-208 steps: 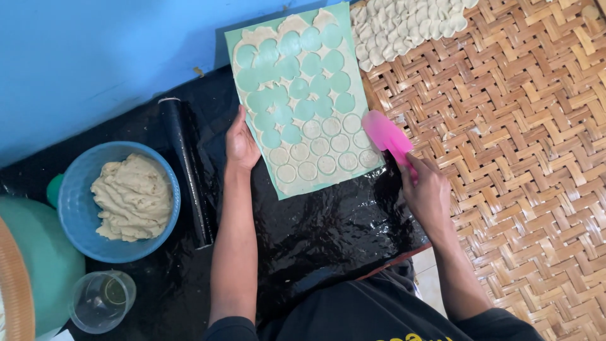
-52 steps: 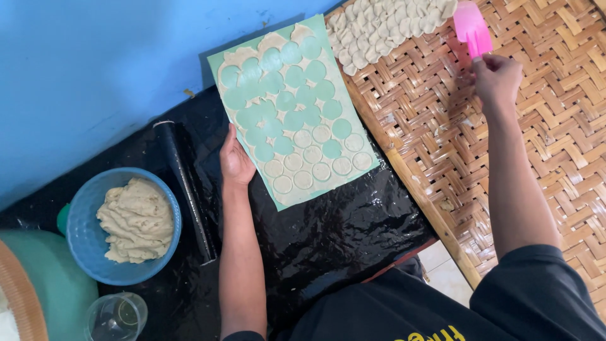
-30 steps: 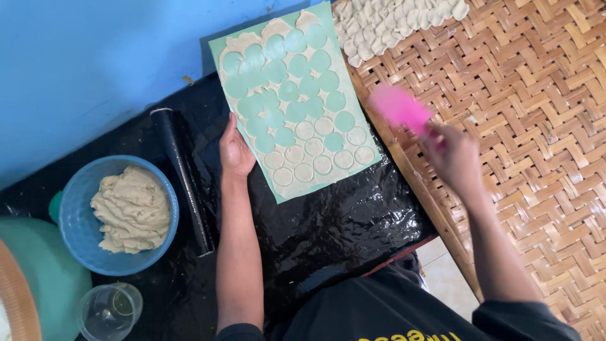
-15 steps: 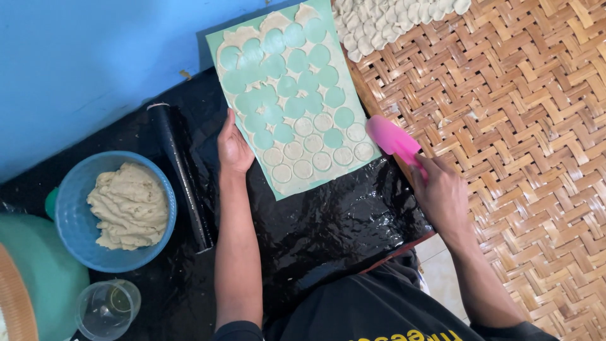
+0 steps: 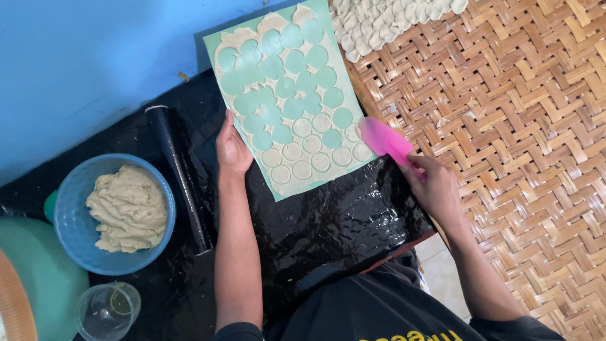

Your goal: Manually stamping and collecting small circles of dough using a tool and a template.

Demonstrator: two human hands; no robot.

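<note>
A thin sheet of pale dough (image 5: 287,177) lies on a green mat (image 5: 214,47), cut into many rounds; several rounds are lifted out, leaving green holes. My left hand (image 5: 232,148) presses flat on the mat's left edge. My right hand (image 5: 435,186) grips a pink spatula (image 5: 385,140), its blade touching the sheet's right edge beside the cut rounds. The mat rests on shiny black plastic (image 5: 328,233).
A black rolling pin (image 5: 180,177) lies left of the mat. A blue bowl (image 5: 72,189) holds a lump of dough (image 5: 126,208). A clear cup (image 5: 107,311) and a green container (image 5: 38,278) sit at lower left. Cut rounds are piled (image 5: 385,22) on a woven bamboo tray (image 5: 524,126).
My right hand carried the pink spatula from the pile on the woven tray back to the dough sheet's right edge. My left hand stayed on the mat.
</note>
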